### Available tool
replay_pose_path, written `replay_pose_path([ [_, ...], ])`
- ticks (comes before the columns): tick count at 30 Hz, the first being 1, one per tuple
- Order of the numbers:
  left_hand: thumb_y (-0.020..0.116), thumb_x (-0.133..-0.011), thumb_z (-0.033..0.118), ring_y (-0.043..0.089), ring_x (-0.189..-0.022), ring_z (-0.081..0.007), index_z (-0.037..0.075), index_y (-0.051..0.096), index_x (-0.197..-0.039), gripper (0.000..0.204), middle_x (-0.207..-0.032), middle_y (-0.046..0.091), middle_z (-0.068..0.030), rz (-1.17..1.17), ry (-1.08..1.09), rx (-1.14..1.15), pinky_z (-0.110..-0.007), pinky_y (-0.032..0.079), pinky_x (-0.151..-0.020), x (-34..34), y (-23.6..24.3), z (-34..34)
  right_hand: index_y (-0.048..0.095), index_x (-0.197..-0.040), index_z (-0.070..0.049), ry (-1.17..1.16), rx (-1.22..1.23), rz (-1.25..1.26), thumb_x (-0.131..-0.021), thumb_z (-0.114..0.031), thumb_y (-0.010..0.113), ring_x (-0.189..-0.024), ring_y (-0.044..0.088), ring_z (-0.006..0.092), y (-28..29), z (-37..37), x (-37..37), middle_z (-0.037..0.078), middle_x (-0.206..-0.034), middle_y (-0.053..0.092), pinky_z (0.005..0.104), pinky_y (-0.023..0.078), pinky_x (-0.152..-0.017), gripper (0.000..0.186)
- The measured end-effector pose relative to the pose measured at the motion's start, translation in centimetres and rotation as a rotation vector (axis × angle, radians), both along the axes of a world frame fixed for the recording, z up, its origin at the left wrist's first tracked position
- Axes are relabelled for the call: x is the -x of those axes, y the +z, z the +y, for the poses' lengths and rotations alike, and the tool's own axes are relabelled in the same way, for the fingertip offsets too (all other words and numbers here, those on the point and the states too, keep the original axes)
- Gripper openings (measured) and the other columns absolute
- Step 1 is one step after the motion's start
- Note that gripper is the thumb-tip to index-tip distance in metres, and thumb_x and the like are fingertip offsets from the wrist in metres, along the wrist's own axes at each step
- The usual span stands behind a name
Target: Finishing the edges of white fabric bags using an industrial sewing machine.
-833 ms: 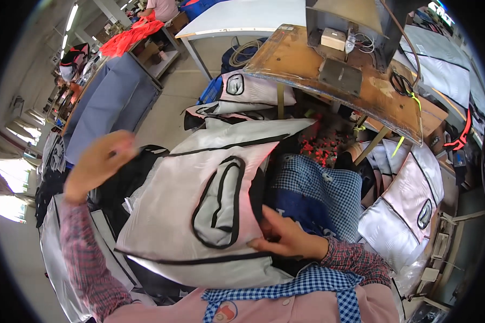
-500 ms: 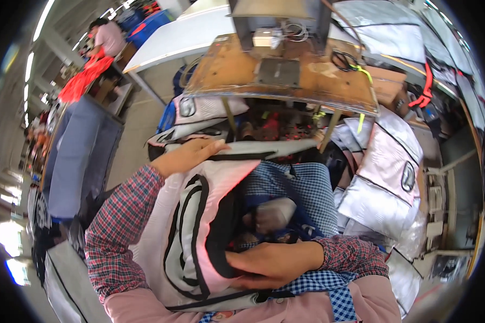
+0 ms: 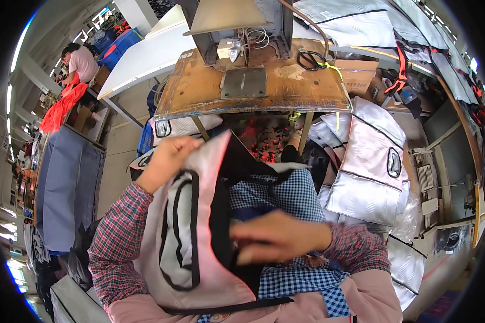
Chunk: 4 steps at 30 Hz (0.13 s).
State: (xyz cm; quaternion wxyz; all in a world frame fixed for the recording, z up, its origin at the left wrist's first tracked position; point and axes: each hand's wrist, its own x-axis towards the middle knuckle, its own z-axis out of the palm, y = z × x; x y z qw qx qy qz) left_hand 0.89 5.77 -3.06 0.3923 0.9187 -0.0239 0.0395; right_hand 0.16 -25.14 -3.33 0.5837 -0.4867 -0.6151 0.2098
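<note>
Across my lap lies a silvery-pink fabric panel (image 3: 213, 172) with a black-edged oval opening on it and black cloth along its right side. My left hand (image 3: 172, 156) pinches the far edge of this panel and holds it raised. Blurred by motion, my right hand (image 3: 280, 234) is over the black cloth at the panel's right edge; whether it holds anything is not visible. Beneath both, a blue-and-white checked apron (image 3: 302, 199) covers my lap.
Ahead stands a worn wooden work table (image 3: 178, 91) with a metal plate and a machine frame (image 3: 280, 32). Similar silvery panels (image 3: 369, 161) are heaped at the right. Grey sheeting (image 3: 70, 183) hangs at the left, and a person (image 3: 81, 64) sits far left.
My left hand has closed on the panel's far edge and lifted it. My right hand has moved slightly right and up. The work table has shifted left in the view.
</note>
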Motion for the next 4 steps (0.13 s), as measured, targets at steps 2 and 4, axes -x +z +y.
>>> replay_pose_path([
  [2,0.059,-0.095,0.021,0.048,-0.062,-0.0115,-0.005,0.064,-0.093,0.027,-0.070,0.064,-0.0086,-0.045,0.062,-0.158,-0.025,0.045,-0.062,-1.7,1.8,0.1,0.063,-0.109,-0.003,-0.326,0.004,-0.052,-0.090,-0.022,0.066,-0.069,0.064,0.0193,0.4,0.2,-3.3,0.008,-0.083,0.065,0.0284,0.052,-0.064,0.028],
  [4,0.060,-0.095,0.024,0.048,-0.059,-0.0152,-0.003,0.066,-0.095,0.028,-0.069,0.064,-0.0044,-0.094,0.141,-0.373,-0.025,0.045,-0.061,-3.3,2.8,0.6,0.067,-0.101,-0.005,-0.445,0.151,0.075,-0.092,-0.025,0.064,-0.077,0.067,0.0202,1.5,0.4,-4.9,0.009,-0.091,0.069,0.0273,0.053,-0.070,0.023],
])
